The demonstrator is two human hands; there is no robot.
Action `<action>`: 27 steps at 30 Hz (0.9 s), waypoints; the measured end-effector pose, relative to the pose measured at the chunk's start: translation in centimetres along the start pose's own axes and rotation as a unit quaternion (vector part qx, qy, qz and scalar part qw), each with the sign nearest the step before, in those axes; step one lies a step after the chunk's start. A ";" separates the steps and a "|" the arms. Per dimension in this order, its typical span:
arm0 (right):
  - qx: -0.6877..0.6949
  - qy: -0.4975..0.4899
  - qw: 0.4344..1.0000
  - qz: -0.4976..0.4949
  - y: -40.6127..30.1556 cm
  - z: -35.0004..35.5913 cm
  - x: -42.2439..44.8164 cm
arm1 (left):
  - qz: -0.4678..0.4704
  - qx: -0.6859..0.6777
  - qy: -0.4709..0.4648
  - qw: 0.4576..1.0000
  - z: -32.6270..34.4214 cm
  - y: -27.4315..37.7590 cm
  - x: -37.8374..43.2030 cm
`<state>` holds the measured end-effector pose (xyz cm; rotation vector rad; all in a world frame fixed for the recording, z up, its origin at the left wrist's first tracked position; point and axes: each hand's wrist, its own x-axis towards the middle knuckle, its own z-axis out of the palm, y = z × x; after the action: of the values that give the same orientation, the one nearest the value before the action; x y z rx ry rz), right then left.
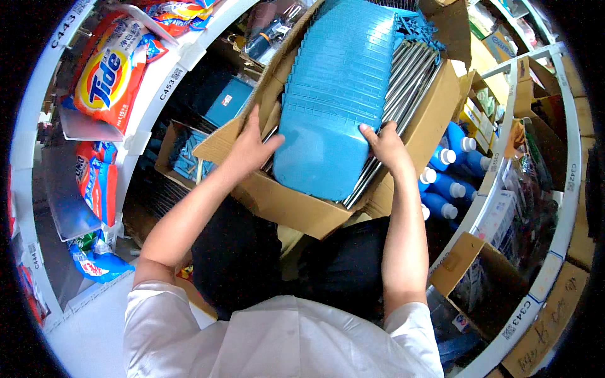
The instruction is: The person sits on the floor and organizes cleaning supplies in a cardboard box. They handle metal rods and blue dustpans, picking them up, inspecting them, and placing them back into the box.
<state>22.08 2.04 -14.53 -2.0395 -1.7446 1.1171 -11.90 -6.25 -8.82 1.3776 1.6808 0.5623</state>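
A nested stack of blue plastic dustpans [326, 146] lies in an opened cardboard box [302, 210] before me. Metal poles [406, 87] are packed along the stack's right side. At the box's left wall is my left hand [253, 149], its fingers apart and its thumb pointing at the front dustpan. My right hand [390, 149] rests at the right edge of the stack, thumb on the blue rim and another finger over the poles. Its remaining fingers are hidden, so a firm hold cannot be made out.
Left shelving carries Tide detergent bags [111, 78] and other bagged goods. Beside the box sits a small carton of blue pieces [189, 156]. Blue bottles with white caps [439, 184] stand at right, near a shelf rail [496, 151] and an opened carton [456, 264].
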 end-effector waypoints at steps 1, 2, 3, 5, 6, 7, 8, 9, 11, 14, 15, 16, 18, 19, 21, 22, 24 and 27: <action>-0.027 0.024 0.999 -0.016 -0.5 0.2 -0.2 | -0.091 -0.077 -0.025 0.993 -0.2 -1.4 1.6; -0.028 0.034 0.999 -0.029 -1.6 0.2 -0.9 | -0.175 -0.160 -0.135 0.962 -0.7 -2.2 2.3; -0.026 0.035 0.999 -0.030 -1.9 0.1 -1.3 | -0.191 -0.159 -0.160 0.955 -0.7 -1.5 2.1; -0.040 0.040 0.998 -0.017 -4.1 -0.5 -2.8 | -0.227 -0.158 -0.209 0.938 -0.2 0.5 0.8; -0.041 0.046 0.998 -0.010 -5.4 -1.3 -3.7 | -0.228 -0.178 -0.203 0.935 -0.3 1.0 0.4; -0.042 0.051 0.998 -0.002 -6.7 -2.2 -4.5 | -0.229 -0.188 -0.203 0.933 -0.7 1.0 0.0; -0.043 0.056 0.997 0.005 -7.4 -2.6 -4.9 | -0.230 -0.198 -0.202 0.931 -1.2 0.9 -0.5; 0.003 0.079 0.997 0.012 -6.7 -3.1 -4.7 | -0.225 -0.207 -0.208 0.929 -1.3 1.2 -0.5; 0.055 0.118 0.991 0.009 -5.4 -3.7 -3.8 | -0.185 -0.255 -0.185 0.931 -1.4 3.2 -1.7; 0.143 0.069 0.987 0.032 -6.0 -4.5 -3.9 | -0.104 -0.254 -0.149 0.950 -1.0 3.2 -3.1; 0.155 0.063 0.985 0.031 -5.7 -4.6 -3.7 | -0.071 -0.241 -0.139 0.958 -0.8 3.2 -3.3; 0.196 0.033 0.980 0.032 -5.6 -4.6 -4.0 | -0.056 -0.234 -0.135 0.961 -0.8 3.2 -3.4; 0.237 -0.018 0.971 0.036 -4.6 -4.3 -2.7 | -0.017 -0.230 -0.135 0.964 -1.3 2.7 -3.5; 0.256 -0.042 0.965 0.037 -4.2 -4.3 -2.2 | 0.008 -0.233 -0.140 0.962 -1.6 2.3 -3.4; 0.369 -0.040 0.926 0.067 -3.9 -3.8 -1.7 | 0.018 -0.186 -0.131 0.974 -1.7 2.3 -3.7; 0.339 -0.037 0.936 0.090 -5.0 -3.4 -1.9 | 0.022 -0.161 -0.125 0.979 -1.7 2.4 -4.0; 0.334 -0.026 0.935 0.115 -6.0 -2.4 -1.4 | 0.052 -0.155 -0.120 0.979 -1.5 2.2 -4.3; 0.342 -0.027 0.931 0.125 -5.7 -2.5 -0.9 | 0.045 -0.162 -0.121 0.978 -1.7 2.1 -5.0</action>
<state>19.55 3.42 -8.92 -1.8021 -0.9114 1.5871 -12.05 -10.06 -4.61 1.2317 1.2739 0.6589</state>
